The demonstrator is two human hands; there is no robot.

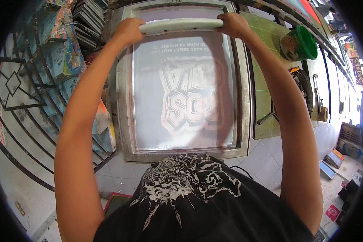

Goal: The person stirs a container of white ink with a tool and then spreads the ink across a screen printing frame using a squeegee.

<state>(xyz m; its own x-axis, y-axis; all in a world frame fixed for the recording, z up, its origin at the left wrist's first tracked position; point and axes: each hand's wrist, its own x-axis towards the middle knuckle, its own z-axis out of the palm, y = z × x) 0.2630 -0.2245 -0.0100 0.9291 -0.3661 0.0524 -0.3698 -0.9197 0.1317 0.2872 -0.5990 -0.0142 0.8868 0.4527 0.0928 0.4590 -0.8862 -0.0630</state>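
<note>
A metal-framed printing screen point(123, 101) lies flat in front of me, its pale mesh showing a lettered design. Across its far end rests a long white squeegee point(180, 25). My left hand point(128, 30) grips the squeegee's left end and my right hand point(232, 23) grips its right end. Both arms reach out straight over the screen. My black printed shirt point(189, 193) covers the screen's near edge.
A green bucket point(300, 42) stands on the long table at the right, beyond it a roll of tape point(323, 114). A paint-stained rack point(60, 48) and stacked frames point(86, 20) stand at the left. Below is tiled floor with flat items at the lower right.
</note>
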